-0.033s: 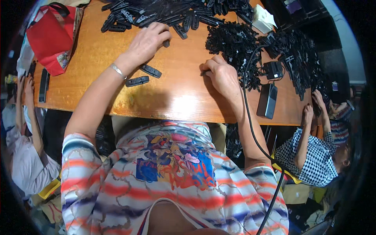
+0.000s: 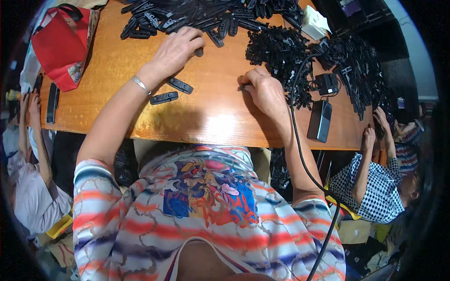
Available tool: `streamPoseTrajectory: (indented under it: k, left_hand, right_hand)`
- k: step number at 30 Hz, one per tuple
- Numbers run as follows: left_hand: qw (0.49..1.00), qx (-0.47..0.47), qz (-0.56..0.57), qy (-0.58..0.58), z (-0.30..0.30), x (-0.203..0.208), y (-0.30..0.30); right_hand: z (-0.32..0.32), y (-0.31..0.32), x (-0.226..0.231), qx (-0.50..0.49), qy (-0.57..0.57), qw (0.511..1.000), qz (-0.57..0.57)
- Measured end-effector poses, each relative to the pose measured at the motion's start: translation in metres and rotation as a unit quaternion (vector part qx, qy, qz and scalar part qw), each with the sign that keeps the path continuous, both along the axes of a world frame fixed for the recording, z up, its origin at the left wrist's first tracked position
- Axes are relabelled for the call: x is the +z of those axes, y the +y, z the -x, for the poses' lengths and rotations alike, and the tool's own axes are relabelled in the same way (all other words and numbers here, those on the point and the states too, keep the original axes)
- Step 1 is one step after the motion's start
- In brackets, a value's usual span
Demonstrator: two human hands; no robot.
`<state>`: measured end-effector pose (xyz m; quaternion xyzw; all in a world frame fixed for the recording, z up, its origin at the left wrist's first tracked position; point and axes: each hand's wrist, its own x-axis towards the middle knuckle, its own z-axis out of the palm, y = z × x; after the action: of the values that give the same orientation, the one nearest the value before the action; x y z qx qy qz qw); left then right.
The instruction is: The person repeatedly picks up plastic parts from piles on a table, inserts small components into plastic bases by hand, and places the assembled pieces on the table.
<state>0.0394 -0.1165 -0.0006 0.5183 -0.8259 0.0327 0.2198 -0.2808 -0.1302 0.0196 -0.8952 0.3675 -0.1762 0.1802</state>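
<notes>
Apparently, left of the small-parts pile (image 2: 274,47), the left hand (image 2: 176,52) held a black piece (image 2: 199,52) and, beside it, the right hand (image 2: 265,89) pinched a dark bit (image 2: 241,88) — which slack fingertips could drop.

From my end I can read no words: the red lettering (image 2: 220,213) on the colourful cartoon print (image 2: 201,189) of the striped, multicoloured fabric shirt (image 2: 140,229) is blurred, and the white label (image 2: 330,91) on the square black plastic adapter (image 2: 325,82) is too small.
</notes>
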Motion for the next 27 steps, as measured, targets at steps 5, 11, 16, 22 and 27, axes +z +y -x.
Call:
streamPoseTrajectory:
  k: [5,11,16,22,27]
  left_hand:
    - [0.997,0.020,-0.046,-0.061,-0.002,0.003,0.001]
    - [0.983,0.043,-0.155,0.084,-0.009,-0.009,-0.007]
    - [0.965,0.076,-0.177,0.178,-0.021,-0.018,-0.015]
    - [0.964,0.103,-0.077,0.233,-0.025,-0.025,0.016]
    - [0.970,0.144,-0.072,0.183,-0.019,-0.017,0.038]
  right_hand:
    - [-0.022,0.002,-0.003,-0.001,-0.054,0.991,-0.119]
    - [-0.058,0.001,-0.015,0.003,-0.104,0.981,-0.161]
    - [-0.078,0.000,-0.028,-0.008,-0.158,0.976,-0.147]
    - [-0.091,0.003,-0.033,-0.031,-0.207,0.967,-0.145]
    - [-0.105,-0.001,-0.033,-0.056,-0.223,0.967,-0.109]
